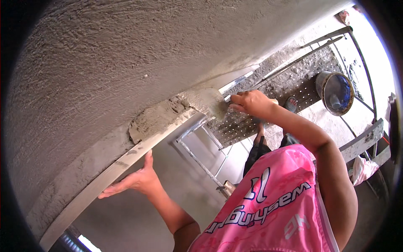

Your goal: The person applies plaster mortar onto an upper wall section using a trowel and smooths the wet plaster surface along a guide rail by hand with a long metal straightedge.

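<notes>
Your right hand has its fingers curled around the handle of a plastering trowel, whose mortar-smeared blade lies by the wall's lower edge, at the upper end of a pale wooden batten. Your left hand is spread rather than clenched, thumb up and fingers stretched out, set against the underside of that batten, which runs slantwise along the bottom of the rough grey wall. A thick lump of wet mortar sits along the batten's upper part, between your left hand and the trowel blade. Below your right hand is a perforated scaffold platform, spattered with mortar. A bucket with a blue-stained inside stands farther right, well apart from both hands.
</notes>
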{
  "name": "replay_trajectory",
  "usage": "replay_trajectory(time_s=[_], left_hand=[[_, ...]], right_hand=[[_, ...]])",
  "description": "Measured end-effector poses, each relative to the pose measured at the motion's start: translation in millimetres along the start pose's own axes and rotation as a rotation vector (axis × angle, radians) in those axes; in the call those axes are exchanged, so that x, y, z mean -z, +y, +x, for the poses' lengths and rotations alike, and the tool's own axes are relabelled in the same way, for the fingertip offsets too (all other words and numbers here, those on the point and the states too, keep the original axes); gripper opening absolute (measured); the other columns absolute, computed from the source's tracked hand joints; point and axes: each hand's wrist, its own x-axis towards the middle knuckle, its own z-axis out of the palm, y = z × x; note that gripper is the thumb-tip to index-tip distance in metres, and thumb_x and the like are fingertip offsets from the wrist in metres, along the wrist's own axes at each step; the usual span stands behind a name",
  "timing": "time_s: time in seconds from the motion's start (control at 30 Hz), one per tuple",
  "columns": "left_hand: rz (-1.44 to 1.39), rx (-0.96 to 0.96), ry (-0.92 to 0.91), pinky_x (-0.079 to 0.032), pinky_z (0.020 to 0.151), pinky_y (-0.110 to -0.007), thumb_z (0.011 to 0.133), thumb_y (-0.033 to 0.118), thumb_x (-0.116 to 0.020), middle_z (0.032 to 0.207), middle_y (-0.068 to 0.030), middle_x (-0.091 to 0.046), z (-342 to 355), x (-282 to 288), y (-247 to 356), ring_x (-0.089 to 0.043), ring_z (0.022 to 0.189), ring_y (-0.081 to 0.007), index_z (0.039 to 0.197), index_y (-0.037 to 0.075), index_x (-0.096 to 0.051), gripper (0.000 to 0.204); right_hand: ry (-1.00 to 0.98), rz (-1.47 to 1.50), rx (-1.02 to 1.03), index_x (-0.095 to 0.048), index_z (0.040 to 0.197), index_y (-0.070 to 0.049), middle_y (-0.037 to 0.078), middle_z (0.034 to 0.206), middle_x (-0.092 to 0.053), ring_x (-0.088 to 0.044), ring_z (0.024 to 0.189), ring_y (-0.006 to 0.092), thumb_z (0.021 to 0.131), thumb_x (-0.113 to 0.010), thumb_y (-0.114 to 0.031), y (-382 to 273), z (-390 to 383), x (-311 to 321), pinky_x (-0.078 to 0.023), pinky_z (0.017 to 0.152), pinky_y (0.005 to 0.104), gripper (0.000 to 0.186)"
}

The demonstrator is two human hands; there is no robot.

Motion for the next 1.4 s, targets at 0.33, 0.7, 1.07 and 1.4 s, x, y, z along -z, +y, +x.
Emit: replay_trajectory(time_s=[0.33,0.7,1.07,1.4], left_hand=[[-0.006,0.071,-0.046,-0.002,0.114,-0.074,0.057,0.072,-0.086,0.161,-0.0327,0.023,-2.2,4.3,4.2,0.013,0.150,-0.0544,0.155,-0.003,0.024,0.165],[-0.007,0.107,-0.055,0.003,0.114,-0.073,0.063,0.084,-0.073,0.161,-0.0341,0.021,-6.5,2.3,3.0,0.016,0.152,-0.0505,0.154,-0.007,0.022,0.160],[-0.057,0.118,-0.064,0.009,0.114,-0.072,0.063,0.083,-0.074,0.160,-0.0372,0.020,-7.9,5.3,-0.8,0.015,0.151,-0.0523,0.153,-0.009,0.022,0.161],[-0.064,0.119,-0.031,0.009,0.115,-0.071,0.065,0.084,-0.072,0.160,-0.0398,0.014,-10.6,-0.8,-0.2,0.012,0.151,-0.0532,0.154,-0.011,0.017,0.157]], right_hand=[[-0.156,0.077,-0.216,-0.063,0.104,-0.010,0.018,0.077,-0.069,-0.067,0.074,0.0416,0.099,-0.060,-0.037,12.8,-46.0,-6.4,-0.054,0.069,0.0516,0.028],[-0.441,1.162,-0.520,-0.060,0.096,-0.001,0.004,0.063,-0.052,-0.048,0.044,0.0118,0.106,-0.051,-0.037,-57.8,-35.8,40.2,-0.041,0.043,0.0292,0.038],[-0.509,0.858,-0.604,-0.063,0.107,0.000,0.010,0.072,-0.059,-0.059,0.050,0.0185,0.104,-0.053,-0.034,-154.0,-2.3,118.8,-0.051,0.051,0.0348,0.035],[-0.459,0.623,-0.163,-0.062,0.110,-0.002,0.012,0.067,-0.060,-0.062,0.057,0.0213,0.106,-0.051,-0.033,-159.5,-17.5,125.8,-0.050,0.058,0.0368,0.032]])
